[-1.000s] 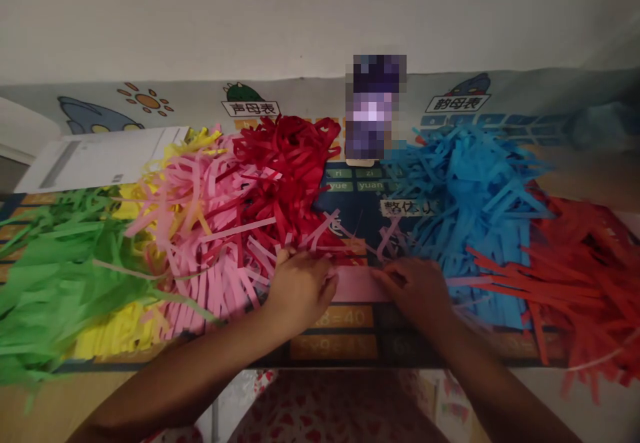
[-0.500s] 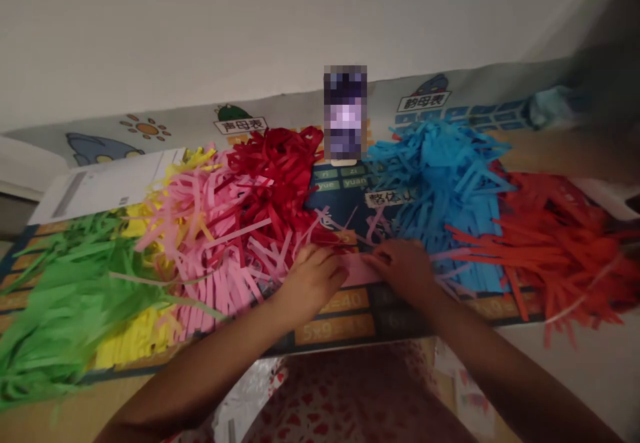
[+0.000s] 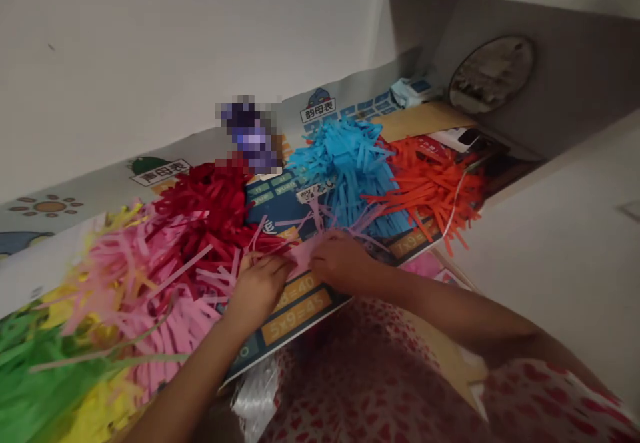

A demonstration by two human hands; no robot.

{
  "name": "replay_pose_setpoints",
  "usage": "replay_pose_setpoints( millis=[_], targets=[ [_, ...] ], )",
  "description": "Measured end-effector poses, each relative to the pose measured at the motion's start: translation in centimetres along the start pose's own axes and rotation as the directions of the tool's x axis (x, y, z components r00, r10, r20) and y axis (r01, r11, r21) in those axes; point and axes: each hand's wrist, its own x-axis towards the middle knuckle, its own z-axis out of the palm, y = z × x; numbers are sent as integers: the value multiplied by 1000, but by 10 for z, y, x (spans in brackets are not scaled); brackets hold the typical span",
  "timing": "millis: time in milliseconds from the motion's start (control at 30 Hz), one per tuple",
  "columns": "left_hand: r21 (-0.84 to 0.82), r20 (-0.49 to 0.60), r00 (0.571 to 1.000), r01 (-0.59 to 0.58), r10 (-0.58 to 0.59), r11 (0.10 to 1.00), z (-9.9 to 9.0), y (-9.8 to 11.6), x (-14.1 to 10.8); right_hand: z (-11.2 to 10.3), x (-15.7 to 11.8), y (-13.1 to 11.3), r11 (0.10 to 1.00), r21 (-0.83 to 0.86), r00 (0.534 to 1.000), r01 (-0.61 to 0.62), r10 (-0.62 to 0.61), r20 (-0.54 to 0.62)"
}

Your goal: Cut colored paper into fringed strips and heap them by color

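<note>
A light pink fringed paper [image 3: 303, 255] lies near the table's front edge, its thin cut strips fanning away from me. My left hand [image 3: 262, 288] is closed on its left end, fingers curled over the paper. On the right end my right hand [image 3: 341, 260] is also closed, with the fingertips partly hidden. Close to my left hand are a dark red fringed paper bundle [image 3: 207, 196] and a pink fringed bundle [image 3: 175, 329]. Beyond my right hand sits a blue fringed paper bundle [image 3: 345, 156].
Orange-red fringed paper [image 3: 435, 183] lies at the right; yellow [image 3: 113, 403] and green [image 3: 35, 376] fringed paper at the left. A blurred-out phone-like object [image 3: 253, 139] leans near the wall. A round mirror [image 3: 493, 73] stands in the right corner, near a brown envelope-like sheet [image 3: 425, 119].
The view has swung to the right and tilted, bringing the mirror and shelf corner into sight. Both hands still hold the pink fringed paper.
</note>
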Motion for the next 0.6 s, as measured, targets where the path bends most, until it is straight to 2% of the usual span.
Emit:
replay_pose_setpoints(
  millis=[100,233,333,467,600],
  targets=[
    [-18,35,999,17,-16,1000,-10,7,2,12,-3,-4,990,-40,991,135,-135,1],
    [11,82,993,89,-89,996,-16,17,5,21,7,11,962,-83,966,260,-260,15],
    [51,49,989,134,-137,990,-12,19,4,20,16,21,979,-44,980,197,-197,12],
    [109,-83,986,154,-145,982,3,14,-2,18,21,20,993,-7,993,118,-118,11],
    [113,-222,969,133,-105,985,10,8,-8,16,19,11,988,-47,989,146,-147,-19]
  ],
)
